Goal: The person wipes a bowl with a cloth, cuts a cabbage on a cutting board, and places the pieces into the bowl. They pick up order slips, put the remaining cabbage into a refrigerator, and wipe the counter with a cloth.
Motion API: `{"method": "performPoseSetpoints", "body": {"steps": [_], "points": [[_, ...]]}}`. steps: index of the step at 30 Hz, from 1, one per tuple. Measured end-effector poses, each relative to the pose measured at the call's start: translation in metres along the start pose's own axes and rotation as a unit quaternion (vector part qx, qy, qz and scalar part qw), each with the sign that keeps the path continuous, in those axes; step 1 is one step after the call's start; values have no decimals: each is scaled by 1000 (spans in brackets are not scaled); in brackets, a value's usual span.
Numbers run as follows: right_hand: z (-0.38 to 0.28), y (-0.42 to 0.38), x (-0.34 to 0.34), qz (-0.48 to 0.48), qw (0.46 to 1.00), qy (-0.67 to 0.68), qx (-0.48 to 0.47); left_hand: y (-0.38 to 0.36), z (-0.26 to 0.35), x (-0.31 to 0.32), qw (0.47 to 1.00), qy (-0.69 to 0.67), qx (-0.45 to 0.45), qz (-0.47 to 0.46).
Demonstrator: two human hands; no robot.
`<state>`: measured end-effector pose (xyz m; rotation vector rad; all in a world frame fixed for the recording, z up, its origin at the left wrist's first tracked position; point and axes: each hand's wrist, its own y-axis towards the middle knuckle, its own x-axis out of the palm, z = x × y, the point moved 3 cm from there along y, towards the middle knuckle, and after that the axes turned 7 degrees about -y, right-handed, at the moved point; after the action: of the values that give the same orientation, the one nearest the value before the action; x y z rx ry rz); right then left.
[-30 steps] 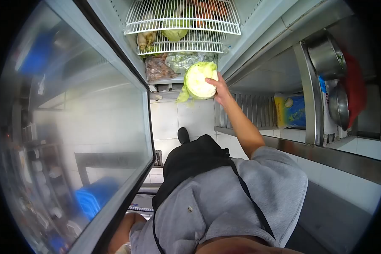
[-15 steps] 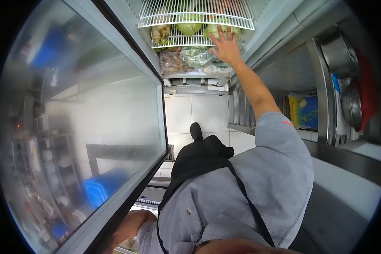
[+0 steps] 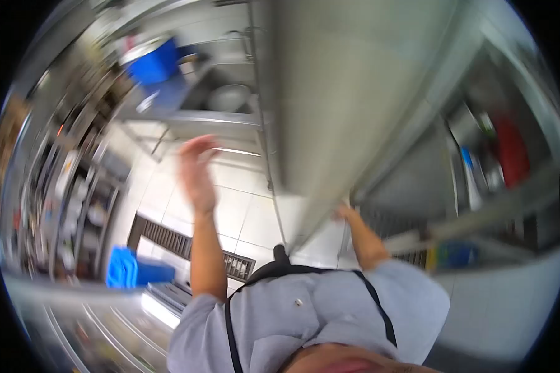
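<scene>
My left hand (image 3: 197, 177) is raised over the tiled floor to the left of the tall grey fridge (image 3: 348, 93). Its fingers are extended and bend toward the right, blurred, with nothing seen in them. Low at the fridge's right side is my right hand (image 3: 343, 212), small and smeared, its fingers hard to make out. The fridge front is a blurred upright panel, and no food shelves show in it.
A steel sink (image 3: 196, 102) holding a round bowl stands at the back left, beside a blue box (image 3: 152, 62). A blue bin (image 3: 123, 267) is near a floor drain (image 3: 168, 236). Loaded shelves (image 3: 74, 211) line the left. Metal pots and a red item (image 3: 511, 152) are at right.
The view has swung round. The glass door no longer stands open at left, and the vegetable shelves are out of sight. My right hand has left the cabbage; my left hand has come into view.
</scene>
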<state>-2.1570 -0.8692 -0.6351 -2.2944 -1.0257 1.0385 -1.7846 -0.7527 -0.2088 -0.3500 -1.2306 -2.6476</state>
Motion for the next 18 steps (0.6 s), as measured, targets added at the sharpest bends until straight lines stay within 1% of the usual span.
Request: {"method": "performPoseSetpoints", "body": {"steps": [1, 2, 3, 4, 5, 6, 7, 8, 10, 11, 12, 13, 14, 15, 16, 18], "points": [[18, -18, 31, -16, 949, 260, 178, -5, -29, -21, 995, -34, -83, 47], [61, -5, 66, -89, 940, 299, 140, -14, -52, -40, 980, -49, -177, 82], [107, 7, 101, -169, 870, 413, 209, -34, -83, -66, 960, -15, -253, 118], [44, -58, 91, -93, 892, 427, 113, -58, -114, -97, 918, 23, -360, 163], [36, -69, 97, -20, 846, 529, 65, -83, -130, -121, 886, 49, -423, 185], [25, -83, 100, 53, 781, 622, 18, -114, -154, -155, 854, 58, -472, 212], [-40, -151, 71, 76, 934, 277, -212, -145, -172, -186, 814, 42, -525, 244], [45, -95, 82, 27, 751, 660, -13, -178, -182, -216, 787, 42, -548, 279], [46, -112, 72, 207, 746, 628, 78, -239, -189, -269, 736, 100, -606, 286], [52, -127, 71, 233, 758, 606, 62, -262, -179, -286, 711, 113, -637, 276], [44, -127, 70, 252, 769, 585, 45, -292, -182, -311, 691, 157, -660, 250], [29, -119, 69, 252, 786, 563, 50, -360, -223, -374, 748, 285, -599, 15], [9, -104, 66, 248, 804, 536, 73, -362, -193, -375, 682, 397, -614, -4], [-6, -89, 68, 241, 820, 510, 98, -375, -171, -388, 658, 345, -656, -133], [-25, -68, 71, 224, 837, 485, 118, -383, -149, -396, 576, 253, -747, -215], [-69, -10, 79, 176, 877, 423, 145, -354, -69, -388, 492, 121, -861, -40]]}}
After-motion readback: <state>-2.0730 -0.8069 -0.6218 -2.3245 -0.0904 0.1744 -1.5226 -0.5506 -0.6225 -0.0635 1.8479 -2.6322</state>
